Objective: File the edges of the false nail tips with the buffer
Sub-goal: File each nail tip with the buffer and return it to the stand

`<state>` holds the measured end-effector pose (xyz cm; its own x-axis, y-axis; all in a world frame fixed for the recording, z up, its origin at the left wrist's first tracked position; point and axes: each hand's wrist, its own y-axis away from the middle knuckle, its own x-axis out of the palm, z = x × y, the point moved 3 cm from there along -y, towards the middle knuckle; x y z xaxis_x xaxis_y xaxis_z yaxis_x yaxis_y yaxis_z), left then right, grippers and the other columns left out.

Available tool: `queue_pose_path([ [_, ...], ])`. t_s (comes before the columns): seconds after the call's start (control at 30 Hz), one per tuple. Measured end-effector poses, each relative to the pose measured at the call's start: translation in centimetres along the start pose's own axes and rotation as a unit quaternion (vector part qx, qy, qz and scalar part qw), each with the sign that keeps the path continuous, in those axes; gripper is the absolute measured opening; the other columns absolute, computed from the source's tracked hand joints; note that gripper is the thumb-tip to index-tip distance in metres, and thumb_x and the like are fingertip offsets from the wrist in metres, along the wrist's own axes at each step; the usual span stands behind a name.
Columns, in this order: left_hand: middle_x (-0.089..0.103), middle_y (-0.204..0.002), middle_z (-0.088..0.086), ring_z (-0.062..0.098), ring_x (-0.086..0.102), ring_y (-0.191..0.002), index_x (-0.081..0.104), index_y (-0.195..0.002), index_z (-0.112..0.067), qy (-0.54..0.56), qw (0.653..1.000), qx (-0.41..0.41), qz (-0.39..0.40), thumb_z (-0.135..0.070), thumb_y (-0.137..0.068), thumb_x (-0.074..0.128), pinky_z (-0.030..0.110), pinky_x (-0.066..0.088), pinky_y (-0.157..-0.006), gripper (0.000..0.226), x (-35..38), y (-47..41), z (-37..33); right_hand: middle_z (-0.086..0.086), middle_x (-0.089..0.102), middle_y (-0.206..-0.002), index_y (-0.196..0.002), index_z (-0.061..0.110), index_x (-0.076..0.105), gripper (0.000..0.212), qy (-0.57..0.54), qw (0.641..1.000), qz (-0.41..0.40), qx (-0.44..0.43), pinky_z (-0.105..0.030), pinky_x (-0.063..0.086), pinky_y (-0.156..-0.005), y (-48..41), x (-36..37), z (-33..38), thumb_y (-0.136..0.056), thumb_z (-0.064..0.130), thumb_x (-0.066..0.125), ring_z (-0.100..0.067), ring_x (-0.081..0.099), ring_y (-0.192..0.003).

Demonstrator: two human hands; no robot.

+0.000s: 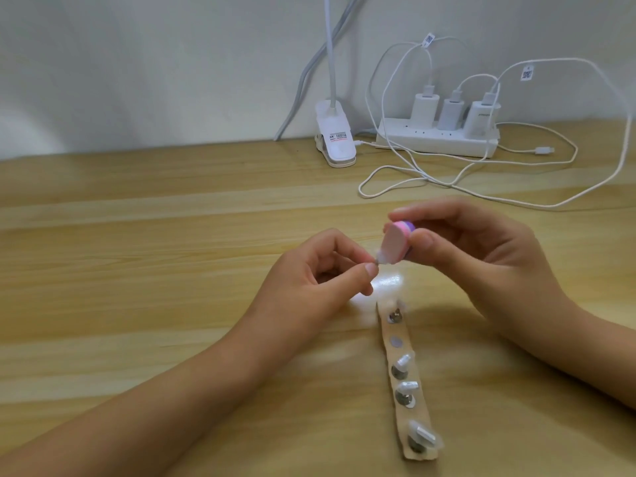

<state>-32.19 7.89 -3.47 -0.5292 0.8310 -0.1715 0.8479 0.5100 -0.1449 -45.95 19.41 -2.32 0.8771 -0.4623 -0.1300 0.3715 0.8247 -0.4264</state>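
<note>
- Nearest, flat on the wooden counter [172, 270]: a tan strip [413, 415], running lengthways away from the viewer.
- Carries four clear nail tips [407, 389] mounted on round metal studs. Shows one bare round pad, second from its far end.
- Either side of the strip: two bare forearms, reaching forward over the counter.
- Left of the strip's far end: the left hand [309, 273], raised off the counter, grip clamped on the held nail tip [482, 259] between thumb and forefinger.
- Just beyond the strip's far end: the right hand [492, 256], grip closed round a small pink buffer [499, 244] with a purple band, thumb below and fingers above.
- Sets the buffer's flat pink face against the held nail tip; too blurred to tell which edge.
- Further beyond the strip: loops of white cable [413, 173] lying on the counter.
- Far beyond the strip, against the pale wall [137, 63]: a white power strip [437, 141] with three white chargers [451, 113] plugged in.
- Far beyond the strip and slightly left: a white clip lamp [335, 136], standing on the counter.
</note>
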Motion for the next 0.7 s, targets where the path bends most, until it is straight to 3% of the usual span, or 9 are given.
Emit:
queue_pose_path([
  [0.13, 0.069, -0.069, -0.005, 0.006, 0.058, -0.068, 0.064, -0.077, -0.026, 0.001, 1.0, -0.002, -0.003, -0.025, -0.085, 0.07, 0.015, 0.042, -0.064, 0.009, 0.0, 0.06, -0.02, -0.013, 0.073, -0.093, -0.105, 0.013, 0.071, 0.021, -0.018, 0.999, 0.02, 0.045, -0.02, 0.055, -0.08, -0.11, 0.06, -0.55, -0.085, 0.015, 0.064, -0.011, 0.071, -0.085],
  [0.23, 0.069, -0.069, -0.006, 0.008, 0.058, -0.069, 0.064, -0.08, -0.025, -0.003, 1.0, 0.0, -0.007, -0.017, -0.089, 0.068, 0.016, 0.041, -0.064, 0.013, 0.03, 0.06, -0.12, -0.013, 0.072, -0.095, -0.108, 0.014, 0.07, 0.021, -0.004, 1.0, 0.0, -0.005, -0.025, 0.056, -0.084, -0.09, -0.1, -0.02, -0.087, 0.013, 0.064, -0.014, 0.07, -0.088],
  [0.33, 0.069, -0.069, -0.006, 0.006, 0.059, -0.069, 0.064, -0.083, -0.022, -0.007, 1.0, 0.002, -0.002, -0.016, -0.089, 0.066, 0.016, 0.041, -0.064, 0.009, 0.1, 0.04, -0.09, -0.015, 0.071, -0.092, -0.105, 0.016, 0.071, 0.02, -0.003, 0.999, 0.03, 0.034, -0.023, 0.055, -0.084, -0.18, -0.12, -0.58, -0.086, 0.017, 0.065, -0.012, 0.07, -0.087],
  [0.47, 0.069, -0.069, -0.005, 0.008, 0.058, -0.068, 0.064, -0.083, -0.022, -0.003, 1.0, 0.003, 0.0, -0.015, -0.089, 0.066, 0.015, 0.041, -0.064, 0.01, 0.11, 0.07, -0.11, -0.011, 0.072, -0.096, -0.108, 0.017, 0.07, 0.02, 0.008, 1.0, 0.01, -0.012, -0.024, 0.055, -0.085, -0.13, -0.13, -0.17, -0.088, 0.017, 0.066, -0.013, 0.07, -0.09],
  [0.57, 0.07, -0.069, -0.006, 0.004, 0.06, -0.068, 0.063, -0.084, -0.021, -0.01, 1.0, 0.005, 0.0, -0.015, -0.09, 0.066, 0.014, 0.043, -0.065, 0.01, 0.08, 0.05, 0.04, -0.012, 0.072, -0.093, -0.103, 0.02, 0.073, 0.02, 0.006, 0.999, 0.024, 0.031, -0.025, 0.056, -0.084, -0.22, -0.13, -0.6, -0.084, 0.023, 0.067, -0.011, 0.07, -0.089],
  [0.7, 0.07, -0.07, -0.007, 0.007, 0.061, -0.07, 0.063, -0.08, -0.027, -0.013, 1.0, 0.006, 0.002, -0.016, -0.091, 0.067, 0.019, 0.043, -0.067, 0.016, -0.02, 0.03, 0.24, -0.004, 0.073, -0.092, -0.106, 0.019, 0.072, 0.018, -0.013, 1.0, 0.003, -0.021, -0.025, 0.056, -0.083, -0.1, -0.17, 0.07, -0.089, 0.024, 0.066, -0.014, 0.07, -0.087],
])
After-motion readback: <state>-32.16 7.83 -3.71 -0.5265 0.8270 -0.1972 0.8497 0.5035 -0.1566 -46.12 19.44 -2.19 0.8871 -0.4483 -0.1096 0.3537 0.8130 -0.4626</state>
